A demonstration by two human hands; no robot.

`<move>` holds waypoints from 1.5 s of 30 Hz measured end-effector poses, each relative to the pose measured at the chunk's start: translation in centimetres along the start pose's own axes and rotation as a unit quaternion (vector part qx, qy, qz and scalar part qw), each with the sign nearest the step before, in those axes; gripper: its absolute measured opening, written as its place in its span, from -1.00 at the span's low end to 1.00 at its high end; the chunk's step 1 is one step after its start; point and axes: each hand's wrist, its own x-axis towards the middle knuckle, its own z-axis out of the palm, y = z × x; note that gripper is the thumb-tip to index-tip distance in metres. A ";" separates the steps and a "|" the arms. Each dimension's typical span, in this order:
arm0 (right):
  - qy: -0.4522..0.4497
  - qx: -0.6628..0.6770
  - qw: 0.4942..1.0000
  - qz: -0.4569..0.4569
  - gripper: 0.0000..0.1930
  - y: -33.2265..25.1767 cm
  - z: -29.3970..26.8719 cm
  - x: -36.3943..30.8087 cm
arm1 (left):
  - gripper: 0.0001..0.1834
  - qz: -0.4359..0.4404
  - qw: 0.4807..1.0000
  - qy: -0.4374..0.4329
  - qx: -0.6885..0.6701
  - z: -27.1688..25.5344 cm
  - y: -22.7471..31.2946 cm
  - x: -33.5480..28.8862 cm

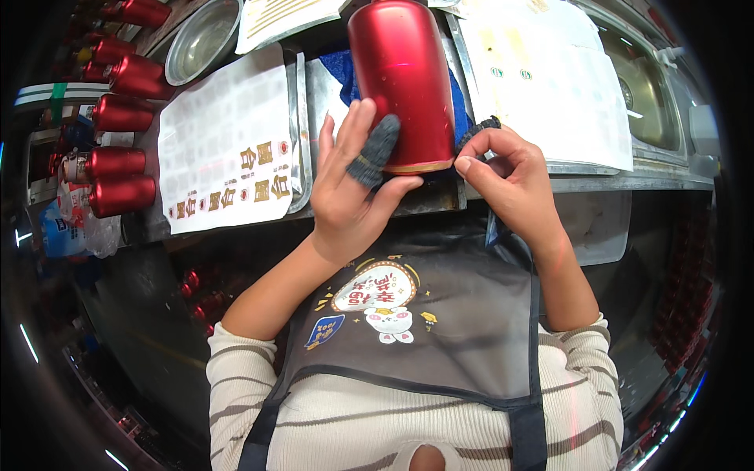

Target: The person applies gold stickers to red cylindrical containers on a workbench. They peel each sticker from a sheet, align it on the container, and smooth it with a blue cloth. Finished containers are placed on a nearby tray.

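Observation:
A shiny red metallic bottle (402, 78) lies over a blue cloth (339, 71), its gold-rimmed base toward me. My left hand (345, 184) is open against the bottle's left side, fingers stretched out and the thumb by the base rim. A grey knitted finger cover (375, 153) sits on one of its fingers. Beside the lower right of the base, my right hand (510, 169) has its thumb and fingers pinched together. Whatever is between those fingertips is too small to make out. A dark finger cover (479, 129) shows on a finger of this hand.
On the left, a white sheet with gold printed marks (236, 149) lies on a metal tray (300, 133). Behind it stands a metal bowl (203, 41). Several red bottles (124, 114) line the far left. White paper (542, 86) and a metal basin (640, 86) are to the right.

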 end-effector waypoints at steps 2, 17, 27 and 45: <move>-0.002 0.017 1.000 0.006 -0.89 0.0 0.0 -0.2 | -0.40 -0.005 1.000 -0.015 0.009 -0.8 -0.1 -1.7; 0.048 -0.073 0.996 -0.030 -0.58 -0.5 2.1 0.1 | -0.33 0.095 0.991 -0.044 0.087 -1.1 -0.1 -1.8; 0.015 0.129 0.991 0.039 -0.73 0.7 1.1 -1.3 | -0.66 0.093 0.985 0.021 0.143 1.7 2.1 2.9; 0.158 -0.139 0.968 -0.140 -0.39 0.6 4.9 -0.1 | -0.35 0.027 0.997 -0.040 0.054 -0.3 -0.2 -3.4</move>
